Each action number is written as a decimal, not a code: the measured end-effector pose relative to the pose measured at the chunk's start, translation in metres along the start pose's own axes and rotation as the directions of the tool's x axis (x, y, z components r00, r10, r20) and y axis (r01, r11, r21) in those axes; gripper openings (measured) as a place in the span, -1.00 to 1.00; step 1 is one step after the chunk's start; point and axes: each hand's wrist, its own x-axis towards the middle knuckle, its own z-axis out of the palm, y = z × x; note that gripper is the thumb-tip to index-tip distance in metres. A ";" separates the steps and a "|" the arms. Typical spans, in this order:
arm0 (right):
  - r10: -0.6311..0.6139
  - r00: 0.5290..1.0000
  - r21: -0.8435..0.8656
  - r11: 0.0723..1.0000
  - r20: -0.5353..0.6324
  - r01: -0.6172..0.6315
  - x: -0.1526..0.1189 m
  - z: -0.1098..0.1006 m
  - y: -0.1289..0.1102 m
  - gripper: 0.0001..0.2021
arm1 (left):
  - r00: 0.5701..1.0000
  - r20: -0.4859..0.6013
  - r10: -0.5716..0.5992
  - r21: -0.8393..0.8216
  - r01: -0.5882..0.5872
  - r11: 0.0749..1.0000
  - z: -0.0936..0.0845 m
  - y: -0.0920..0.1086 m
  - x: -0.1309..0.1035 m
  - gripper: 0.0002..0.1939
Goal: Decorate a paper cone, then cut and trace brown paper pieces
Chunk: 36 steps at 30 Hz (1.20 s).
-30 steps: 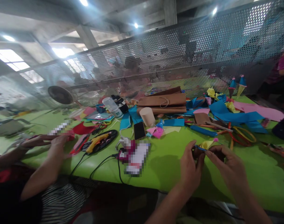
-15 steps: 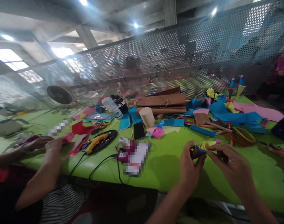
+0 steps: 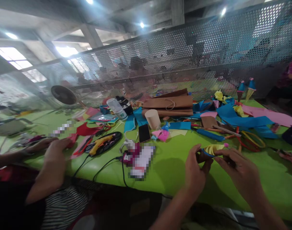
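Observation:
My left hand (image 3: 195, 171) and my right hand (image 3: 237, 171) meet above the green table (image 3: 170, 166), at its near right. Between their fingertips they pinch a small paper craft piece (image 3: 211, 150): a yellow curl with a blue strip, a pink tip and a brown part under my left thumb. Both hands grip it; the brown part is mostly hidden by my fingers.
A co-worker's hands (image 3: 53, 150) work on red paper at the left. A yellow glue gun (image 3: 101, 142) on a black tray, cables, a phone (image 3: 144, 133), a paper cup (image 3: 152, 119), brown bags (image 3: 170, 103), blue and pink sheets (image 3: 246, 119) and a fan (image 3: 64, 95) crowd the table. A perforated metal screen stands behind.
My hands have shifted slightly and turned the craft piece, so the yellow curl shows more. The co-worker's hands have drawn nearer to the table edge.

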 end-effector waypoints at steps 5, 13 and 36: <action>-0.014 1.000 -0.035 0.999 0.006 0.014 0.002 0.005 0.004 -0.76 | 1.000 -0.009 0.021 0.029 -0.020 0.999 0.001 0.000 0.001 -0.47; 0.009 0.999 -0.049 0.999 0.043 -0.007 0.002 0.003 -0.001 -0.73 | 0.999 -0.041 0.020 0.080 -0.017 0.997 0.002 0.001 0.000 -0.43; 0.028 0.999 -0.029 0.999 0.029 -0.027 0.005 0.007 0.002 -0.74 | 0.918 0.293 -0.267 0.083 0.254 0.964 -0.019 0.013 0.016 -0.78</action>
